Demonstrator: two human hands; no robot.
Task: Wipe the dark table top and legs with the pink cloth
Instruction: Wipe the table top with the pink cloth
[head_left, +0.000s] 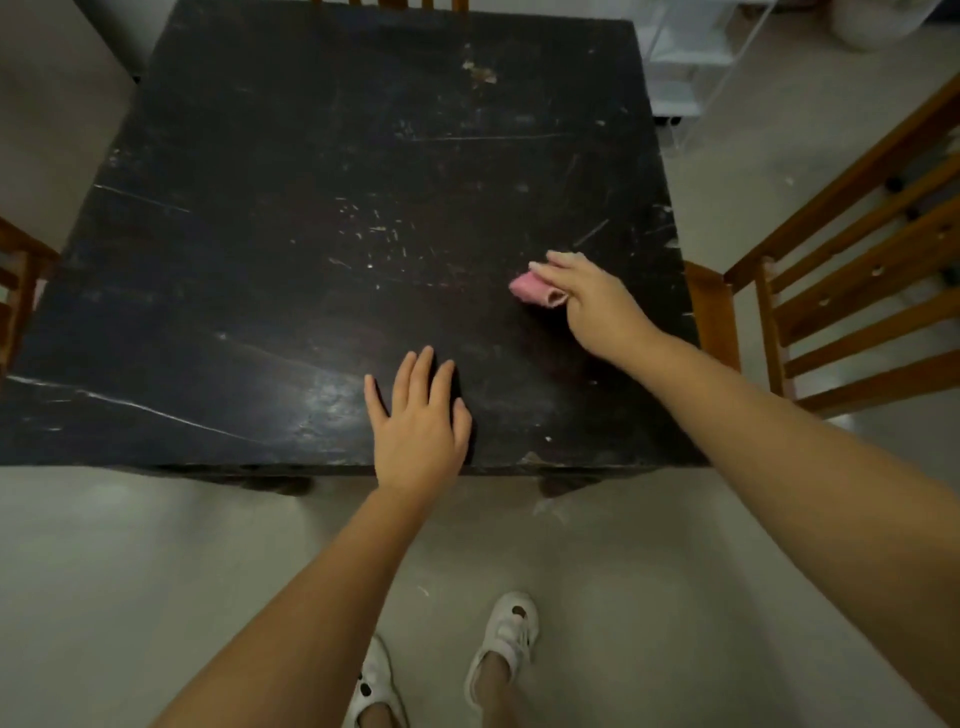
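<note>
1. Nearest the camera, two feet in white perforated shoes (506, 636) are seen on the pale grey floor (156, 571), just short of the table's near edge.
2. The left hand (421, 421) is laid flat on the scratched, dark, square wooden table top (260, 260) close to the near edge, fingers straight and slightly spread, nothing held. It is judged to serve as a brace; weight should be kept on it so the table is steadied under the strokes.
3. Further in and to the right, the right hand (592, 301) is curled round the small, folded pink cloth (532, 288), which is pressed to the top near the right edge. Only part of the cloth shows past the fingers.
4. Judgement: the top is being wiped; the legs (563, 486) are not yet done. Unfolding the cloth would give a broader contact patch.
5. Overlapping strokes with firm pressure are advised, worked towards the pale residue (480, 73) at the far side. Many marks look like scratches and are unlikely to lift.
6. Slatted brown wooden chairs (852, 291) stand close on the right and left; care is needed at the edges.
</note>
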